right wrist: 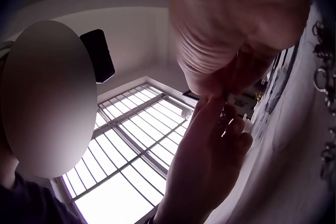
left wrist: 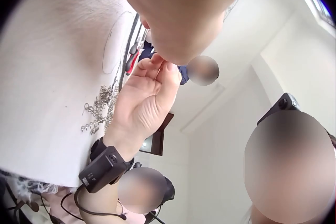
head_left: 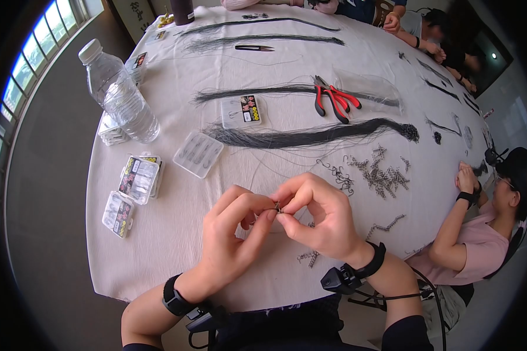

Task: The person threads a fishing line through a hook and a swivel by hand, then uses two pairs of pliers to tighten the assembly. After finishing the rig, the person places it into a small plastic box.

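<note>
"At the near middle of the desk, item one: a small metal piece, raised between two hands. State of the fingers?"

"Left hand: thumb and forefinger closed to the tips, pinching the piece. Right hand: matching pinch, meeting it from the right. Exact shape of the piece: hidden, cannot tell."

"Handling notes?"

"By judgement: one pinch to steady, the other for the fine turning. Light pressure, tips only; a piece this small may slip or spring away. Points, if any, to face off the skin."

"Surface?"

"One pale tablecloth, lightly creased. Right: coiled metal pieces, loose heap; dark hooks just beside. Farther: black strands, one thick bundle, laid left to right; beyond, red-handled pliers, one pair. Left: clear plastic boxes, several; water bottle, one, upright."

"Room?"

"Far left: window, barred, bright. Right: person in a pink top, seated at the desk. Far right: more people, partly in shadow."
</note>
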Demonstrator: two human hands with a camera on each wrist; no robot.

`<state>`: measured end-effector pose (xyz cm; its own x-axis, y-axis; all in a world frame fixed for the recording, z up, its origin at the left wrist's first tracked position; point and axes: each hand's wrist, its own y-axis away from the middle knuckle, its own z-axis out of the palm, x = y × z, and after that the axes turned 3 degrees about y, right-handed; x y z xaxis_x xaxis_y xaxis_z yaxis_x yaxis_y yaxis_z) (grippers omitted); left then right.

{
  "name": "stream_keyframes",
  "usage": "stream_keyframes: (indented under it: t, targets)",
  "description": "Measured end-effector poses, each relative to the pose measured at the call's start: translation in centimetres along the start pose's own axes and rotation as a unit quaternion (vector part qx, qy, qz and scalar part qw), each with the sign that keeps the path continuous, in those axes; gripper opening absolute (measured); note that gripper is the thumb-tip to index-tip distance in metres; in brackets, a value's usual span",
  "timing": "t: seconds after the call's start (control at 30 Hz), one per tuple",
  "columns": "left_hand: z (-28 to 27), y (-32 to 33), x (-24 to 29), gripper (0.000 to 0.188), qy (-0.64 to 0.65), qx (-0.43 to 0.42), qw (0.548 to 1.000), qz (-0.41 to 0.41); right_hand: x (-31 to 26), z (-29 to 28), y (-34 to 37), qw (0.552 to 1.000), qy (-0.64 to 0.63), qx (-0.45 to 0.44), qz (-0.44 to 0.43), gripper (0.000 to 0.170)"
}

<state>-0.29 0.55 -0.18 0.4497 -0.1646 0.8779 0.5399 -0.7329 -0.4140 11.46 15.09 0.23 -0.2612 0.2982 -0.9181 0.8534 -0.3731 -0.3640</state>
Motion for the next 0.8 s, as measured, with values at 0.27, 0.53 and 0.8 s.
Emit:
stream_keyframes:
  t: [0.27,0.53,0.8]
  targets:
    - [-0.05,-0.04,-0.10,0.007,0.047,-0.010,0.999,-0.010,0.15,-0.90,-0.25,0.997,-0.063,-0.035,0.023,0.017]
    - [-0.22,-0.06,0.06,0.007,0.045,-0.014,0.999,-0.013,0.04,-0.84,-0.11,0.994,-0.092,-0.034,0.045,0.018]
    - [-0.23,-0.30,0.40,0.015,-0.062,0.008,0.996,0.069,0.09,-0.71,0.01,0.994,-0.074,-0.033,0.072,0.016]
